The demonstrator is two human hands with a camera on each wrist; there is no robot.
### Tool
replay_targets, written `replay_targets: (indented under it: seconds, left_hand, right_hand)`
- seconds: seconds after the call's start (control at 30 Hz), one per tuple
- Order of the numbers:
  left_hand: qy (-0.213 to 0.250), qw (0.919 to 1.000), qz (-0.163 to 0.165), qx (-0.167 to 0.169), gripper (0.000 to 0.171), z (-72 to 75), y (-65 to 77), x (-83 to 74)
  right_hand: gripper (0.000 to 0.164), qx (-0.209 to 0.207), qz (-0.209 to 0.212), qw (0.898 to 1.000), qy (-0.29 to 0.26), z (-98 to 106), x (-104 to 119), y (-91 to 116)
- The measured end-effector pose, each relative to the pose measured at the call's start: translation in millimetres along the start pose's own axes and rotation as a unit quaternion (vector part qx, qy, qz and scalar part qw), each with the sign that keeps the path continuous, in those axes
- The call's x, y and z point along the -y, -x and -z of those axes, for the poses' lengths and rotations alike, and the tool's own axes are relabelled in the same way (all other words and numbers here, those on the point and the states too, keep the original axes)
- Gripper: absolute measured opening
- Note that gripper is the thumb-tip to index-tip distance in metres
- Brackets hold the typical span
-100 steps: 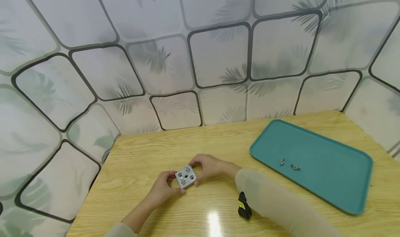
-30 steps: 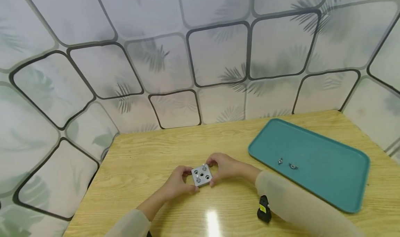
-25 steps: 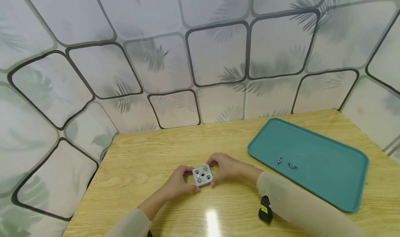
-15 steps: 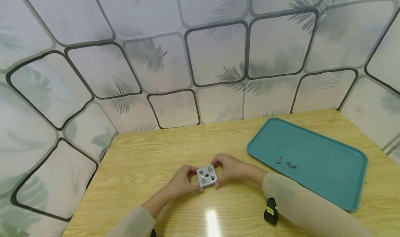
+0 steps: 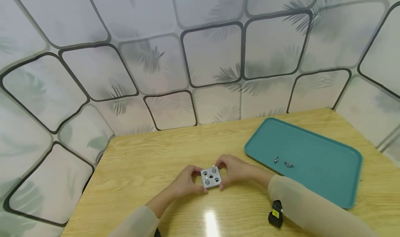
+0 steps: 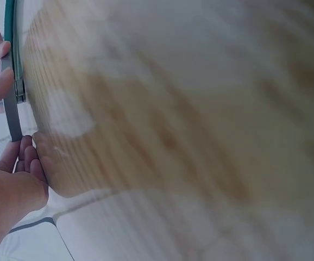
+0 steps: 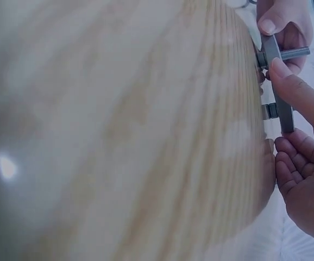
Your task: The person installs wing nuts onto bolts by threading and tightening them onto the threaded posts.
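Both hands hold a square grey metal plate [image 5: 215, 181] between them, low over the table. The head view shows several holes in it and two bolts [image 5: 207, 181] standing up through opposite corners. In the right wrist view a threaded bolt shank [image 7: 295, 53] sticks out of one face and a bolt head [image 7: 269, 112] shows on the other. My left hand [image 5: 186, 182] grips the left corners with thumb and fingers. On the opposite edge my right hand [image 5: 235, 169] pinches the plate the same way. A gap seems to lie between plate and tabletop.
To the right lies a teal tray [image 5: 325, 160] bearing two wing nuts, one wing nut [image 5: 276, 159] left of the other wing nut [image 5: 289, 164]. A black device [image 5: 275, 214] sits at my right wrist. Patterned curtain-like walls [image 5: 218, 101] border the wooden table [image 5: 150, 160] behind.
Both hands have carried the plate to the right across the table, nearer the tray. The plate has turned slightly. The two wing nuts have stayed on the tray.
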State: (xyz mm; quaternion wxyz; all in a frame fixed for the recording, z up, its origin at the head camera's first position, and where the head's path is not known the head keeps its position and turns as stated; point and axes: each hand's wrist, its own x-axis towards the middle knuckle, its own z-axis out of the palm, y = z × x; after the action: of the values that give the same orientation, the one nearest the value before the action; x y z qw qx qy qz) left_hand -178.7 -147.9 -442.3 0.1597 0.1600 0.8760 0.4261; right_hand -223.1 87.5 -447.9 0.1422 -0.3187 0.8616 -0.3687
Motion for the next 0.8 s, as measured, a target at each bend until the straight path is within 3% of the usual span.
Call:
replay_targets:
  seconds: [0.8]
  left_hand:
    - [-0.014,0.9997,-0.005,0.022,0.062,-18.8,-12.1,-19.6]
  right_hand:
    - [0.061,-0.004,-0.017,1.000,0.004,10.9,-10.0,27.3]
